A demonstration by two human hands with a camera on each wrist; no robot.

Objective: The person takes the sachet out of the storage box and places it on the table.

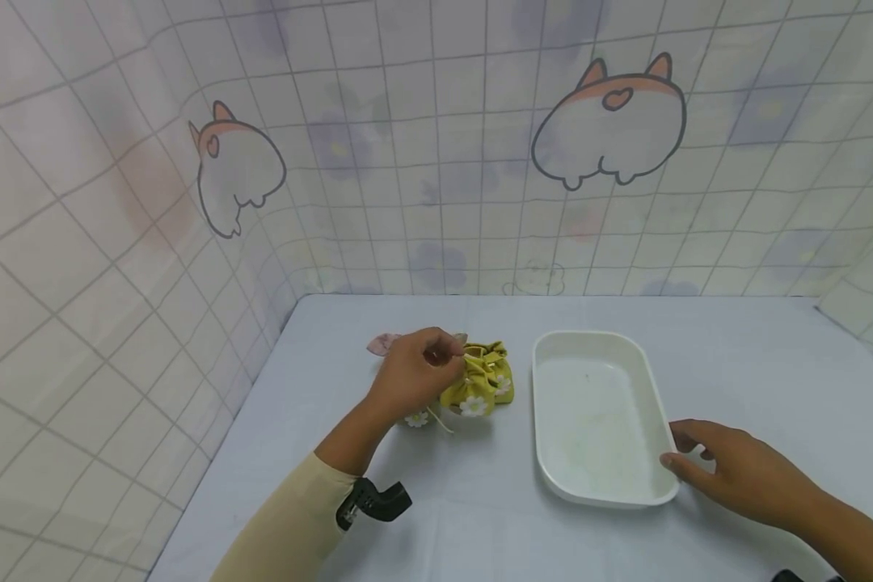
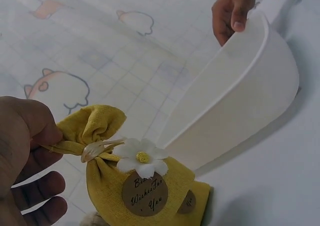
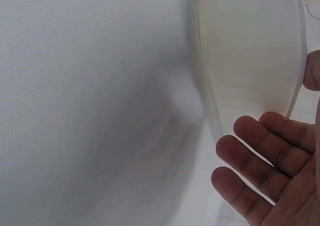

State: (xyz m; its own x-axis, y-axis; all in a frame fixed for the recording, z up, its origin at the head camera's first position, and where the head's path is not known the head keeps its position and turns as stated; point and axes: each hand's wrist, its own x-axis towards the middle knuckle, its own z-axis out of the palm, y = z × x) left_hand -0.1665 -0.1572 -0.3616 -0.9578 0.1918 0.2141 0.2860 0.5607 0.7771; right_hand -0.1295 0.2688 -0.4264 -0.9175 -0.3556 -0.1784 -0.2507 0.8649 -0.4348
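Observation:
With thumb and forefinger, my left hand (image 1: pixel 411 376) pinches the gathered neck of a yellow drawstring pouch (image 1: pixel 467 394). In the left wrist view this pouch (image 2: pixel 105 186) carries a white flower (image 2: pixel 152 163) and a round brown label (image 2: pixel 142 198) with writing. A second yellow pouch (image 1: pixel 504 384) is right behind it. My right hand (image 1: pixel 742 473) holds the right side of a white tray (image 1: pixel 604 420), thumb on the rim. In the right wrist view its fingers (image 3: pixel 250 161) lie along the tray's outer wall (image 3: pixel 250 41).
Partly hidden behind and below the left hand are a pink fabric piece (image 1: pixel 382 344) and another white flower (image 1: pixel 416 419) with a pale cord. The white-covered table (image 1: pixel 757 356) meets a checked cloth backdrop (image 1: pixel 436 162) at the back and left.

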